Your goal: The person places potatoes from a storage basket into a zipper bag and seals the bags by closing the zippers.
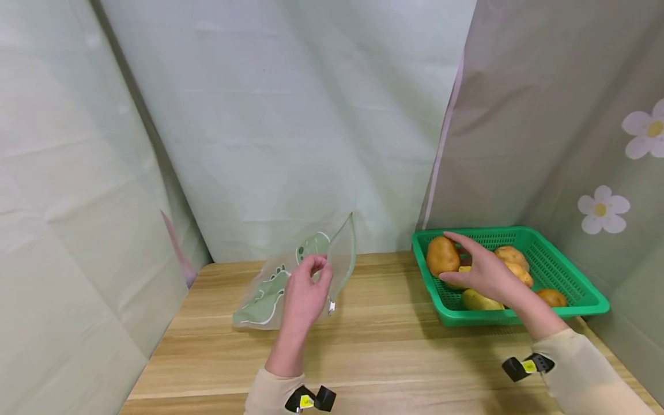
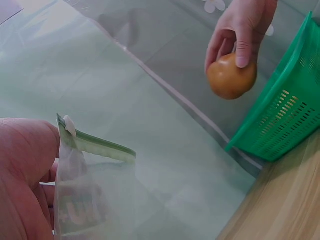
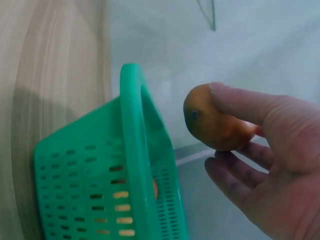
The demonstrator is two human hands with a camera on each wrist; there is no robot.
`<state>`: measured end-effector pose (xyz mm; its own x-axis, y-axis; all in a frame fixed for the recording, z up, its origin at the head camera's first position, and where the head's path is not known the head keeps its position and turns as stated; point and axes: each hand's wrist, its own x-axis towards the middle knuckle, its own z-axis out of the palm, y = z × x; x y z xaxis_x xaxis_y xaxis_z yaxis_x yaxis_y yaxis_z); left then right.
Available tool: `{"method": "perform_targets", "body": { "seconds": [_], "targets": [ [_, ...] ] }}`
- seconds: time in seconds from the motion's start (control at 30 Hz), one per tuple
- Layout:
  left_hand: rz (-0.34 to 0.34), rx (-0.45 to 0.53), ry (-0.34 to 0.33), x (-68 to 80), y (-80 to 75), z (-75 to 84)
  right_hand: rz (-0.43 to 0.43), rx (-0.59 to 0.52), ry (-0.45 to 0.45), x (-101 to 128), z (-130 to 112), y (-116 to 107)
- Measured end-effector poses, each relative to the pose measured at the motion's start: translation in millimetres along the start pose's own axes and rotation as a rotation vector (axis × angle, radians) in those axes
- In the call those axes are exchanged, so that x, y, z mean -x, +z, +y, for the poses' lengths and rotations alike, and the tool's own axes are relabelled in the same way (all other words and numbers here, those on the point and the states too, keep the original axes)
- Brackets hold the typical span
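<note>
A brown pear (image 1: 442,257) is gripped between the thumb and fingers of my right hand (image 1: 485,274), over the left side of a green plastic basket (image 1: 581,311). In the right wrist view the pear (image 3: 217,122) shows its dark blossom end, held above the basket rim. My left hand (image 1: 305,294) pinches the top edge of a clear zip bag (image 1: 264,305) with a green cartoon print. The bag's mouth gapes toward the right, and a white slider (image 2: 70,126) sits at one end of the green zip strip in the left wrist view.
Inside the basket lie a yellow-green fruit (image 1: 482,301), some potato-like tan pieces (image 1: 512,257) and an orange-brown round one (image 1: 551,298). The wooden table (image 1: 389,351) backs onto a pale hanging sheet (image 1: 321,115), with a flowered sheet (image 1: 570,132) at right.
</note>
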<state>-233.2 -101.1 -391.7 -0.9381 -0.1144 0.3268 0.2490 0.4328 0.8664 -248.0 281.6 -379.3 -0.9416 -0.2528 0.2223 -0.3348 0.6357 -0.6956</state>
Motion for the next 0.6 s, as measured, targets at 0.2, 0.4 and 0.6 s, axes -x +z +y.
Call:
{"method": "perform_targets", "body": {
  "seconds": [0.2, 0.4, 0.6],
  "targets": [
    [0.004, -0.008, 0.021, 0.3, 1.5, -0.3, 0.016, -0.022, 0.007, -3.0, -12.6, 2.2],
    [-0.009, 0.002, 0.007, 0.6, 2.1, 0.2, 0.021, -0.081, -0.002, -8.4, -27.8, 6.4],
    [-0.012, -0.003, 0.011, 1.1, 2.4, 1.1, 0.021, -0.145, -0.010, -15.4, -41.1, 14.1]
  ]
}}
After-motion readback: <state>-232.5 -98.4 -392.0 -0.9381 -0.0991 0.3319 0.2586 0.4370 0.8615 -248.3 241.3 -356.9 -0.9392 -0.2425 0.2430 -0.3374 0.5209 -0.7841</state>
